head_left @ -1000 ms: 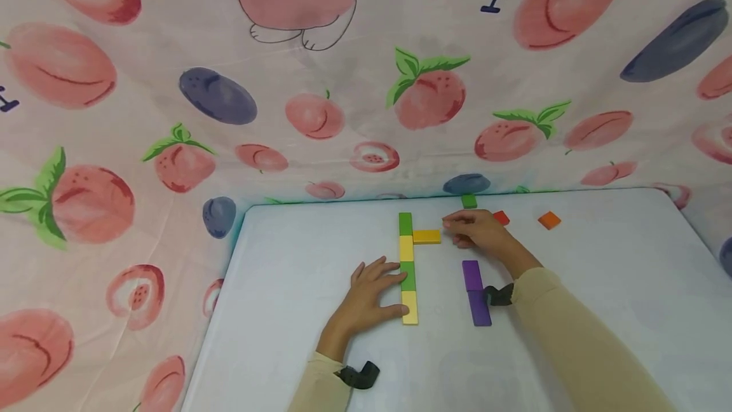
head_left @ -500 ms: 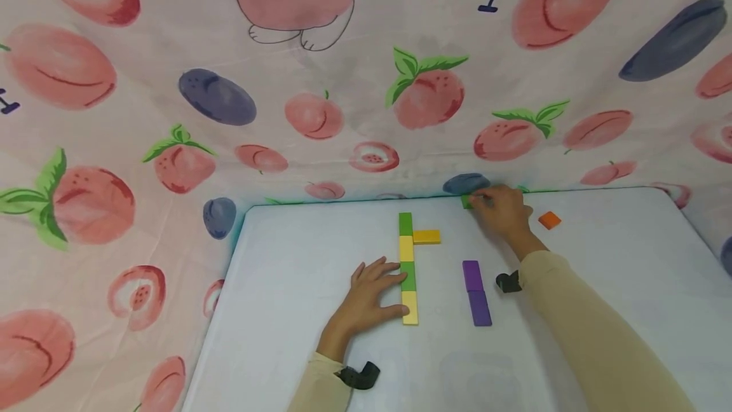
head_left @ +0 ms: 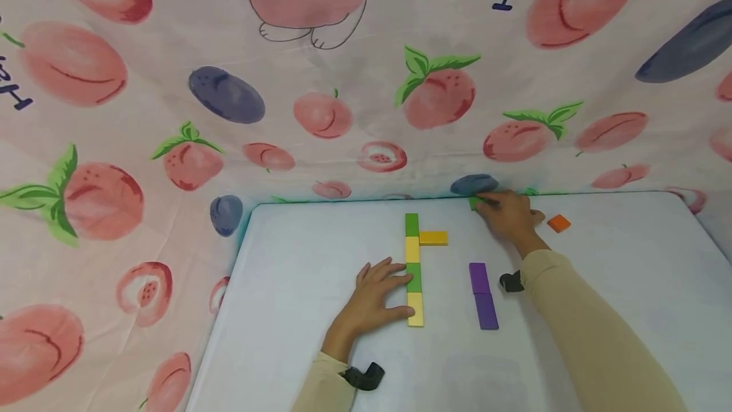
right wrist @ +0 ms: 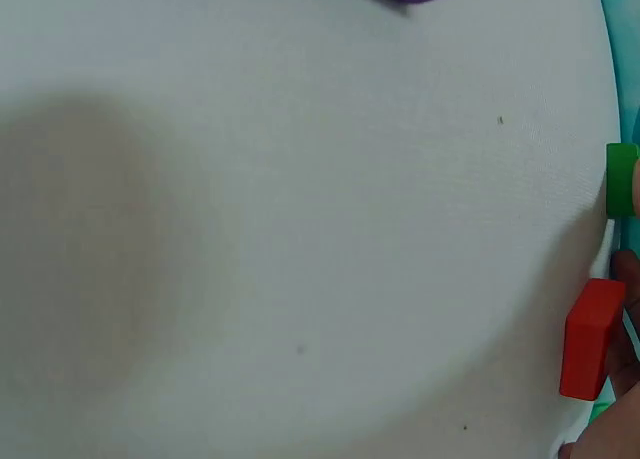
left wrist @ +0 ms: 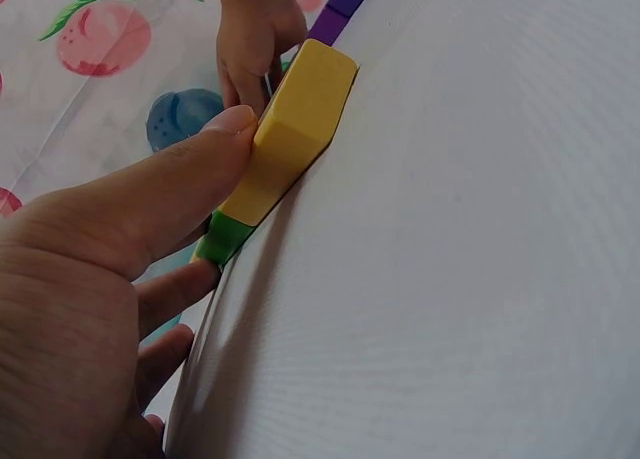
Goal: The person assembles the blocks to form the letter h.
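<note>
In the head view, a straight column of blocks runs away from me: a near yellow block (head_left: pixel 415 309), a green one (head_left: pixel 413 278), another yellow one (head_left: pixel 412 249) and a far green one (head_left: pixel 412 225). An orange-yellow block (head_left: pixel 433 238) juts rightward from the column's upper part. My left hand (head_left: pixel 374 297) rests along its left side, fingers spread, thumb (left wrist: pixel 235 124) against the near yellow block. At the table's far edge, my right hand (head_left: pixel 508 216) pinches a separate green block (head_left: pixel 474 204). In the right wrist view, a red block (right wrist: pixel 592 339) stands beside its fingers.
Two purple blocks (head_left: pixel 483 296) lie end to end right of the column. An orange block (head_left: pixel 559 224) sits beyond my right hand. The white table (head_left: pixel 303 240) meets a fruit-printed cloth (head_left: pixel 343 177) at its back edge.
My right hand has moved from beside the orange-yellow block back to the far green block, covering the red one in the head view. My left hand has stayed put; the head view shifts slightly.
</note>
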The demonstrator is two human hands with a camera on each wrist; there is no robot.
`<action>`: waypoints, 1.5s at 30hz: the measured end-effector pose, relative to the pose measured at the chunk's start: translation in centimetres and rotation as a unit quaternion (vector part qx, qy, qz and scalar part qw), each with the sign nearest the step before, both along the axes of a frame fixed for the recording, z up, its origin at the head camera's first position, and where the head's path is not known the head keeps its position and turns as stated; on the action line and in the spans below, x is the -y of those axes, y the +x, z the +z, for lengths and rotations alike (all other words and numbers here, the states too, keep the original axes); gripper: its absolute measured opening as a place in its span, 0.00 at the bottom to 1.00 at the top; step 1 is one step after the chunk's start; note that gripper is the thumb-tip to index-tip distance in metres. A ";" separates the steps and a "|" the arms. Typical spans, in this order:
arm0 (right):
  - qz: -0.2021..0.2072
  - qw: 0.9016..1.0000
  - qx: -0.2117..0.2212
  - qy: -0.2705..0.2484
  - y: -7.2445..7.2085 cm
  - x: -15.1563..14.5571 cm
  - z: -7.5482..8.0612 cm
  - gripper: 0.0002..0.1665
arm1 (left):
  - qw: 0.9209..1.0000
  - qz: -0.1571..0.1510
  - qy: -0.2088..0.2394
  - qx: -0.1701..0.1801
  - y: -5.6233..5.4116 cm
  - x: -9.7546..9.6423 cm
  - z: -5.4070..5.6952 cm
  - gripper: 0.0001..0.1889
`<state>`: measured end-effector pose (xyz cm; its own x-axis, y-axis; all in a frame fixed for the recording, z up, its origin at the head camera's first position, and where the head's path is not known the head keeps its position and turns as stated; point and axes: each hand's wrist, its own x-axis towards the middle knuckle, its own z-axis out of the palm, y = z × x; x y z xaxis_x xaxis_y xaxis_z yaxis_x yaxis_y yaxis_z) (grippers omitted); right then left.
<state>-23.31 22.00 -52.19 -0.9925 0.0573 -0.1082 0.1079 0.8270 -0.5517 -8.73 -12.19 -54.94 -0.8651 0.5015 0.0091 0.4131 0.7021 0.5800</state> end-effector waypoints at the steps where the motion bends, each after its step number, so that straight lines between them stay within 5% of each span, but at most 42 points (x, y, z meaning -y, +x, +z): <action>1: -0.003 1.000 0.000 -0.004 0.0 0.0 0.0 0.24 | 1.000 0.000 -0.001 0.000 0.0 0.0 0.0 0.34; 17: 0.010 1.000 0.000 -0.005 0.4 -0.4 0.1 0.26 | 1.000 0.002 -0.003 0.008 0.0 -0.1 0.2 0.34; 28: 0.059 0.996 -0.063 0.038 0.9 -1.1 -0.1 0.26 | 1.000 -0.003 0.000 -0.003 -0.1 -0.1 0.3 0.34; 33: 0.105 0.990 -0.092 0.012 1.7 0.0 0.5 0.26 | 1.000 -0.008 0.005 -0.013 0.0 -0.1 0.3 0.35; 38: 0.156 0.985 -0.064 -0.032 3.4 1.0 0.5 0.23 | 1.000 -0.010 0.000 -0.012 -0.1 -0.1 0.2 0.35; 45: 0.176 0.983 -0.002 -0.044 4.5 1.4 0.1 0.23 | 1.000 -0.006 0.003 -0.010 -0.1 -0.2 0.1 0.35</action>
